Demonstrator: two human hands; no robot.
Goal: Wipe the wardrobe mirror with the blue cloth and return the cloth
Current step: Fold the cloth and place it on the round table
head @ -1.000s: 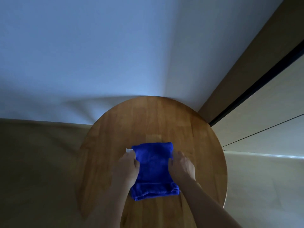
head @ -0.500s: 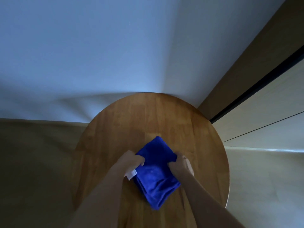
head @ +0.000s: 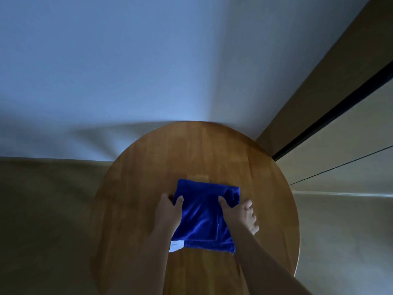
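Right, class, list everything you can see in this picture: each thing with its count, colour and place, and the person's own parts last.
Blue cloth: one, deep blue, folded flat on the table's near half.
White label: one, white, at the cloth's near left corner.
Round table: one, light brown wood, centre, against the wall.
Wall: one, pale blue-white, behind the table.
Floor: beige, around the table.
Left hand: one, holding the cloth's left edge.
Right hand: one, holding the cloth's right edge.

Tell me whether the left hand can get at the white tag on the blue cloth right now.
Probably yes. The white tag pokes out at the blue cloth's near left corner, uncovered, just beside the left forearm; the left hand already holds that side.
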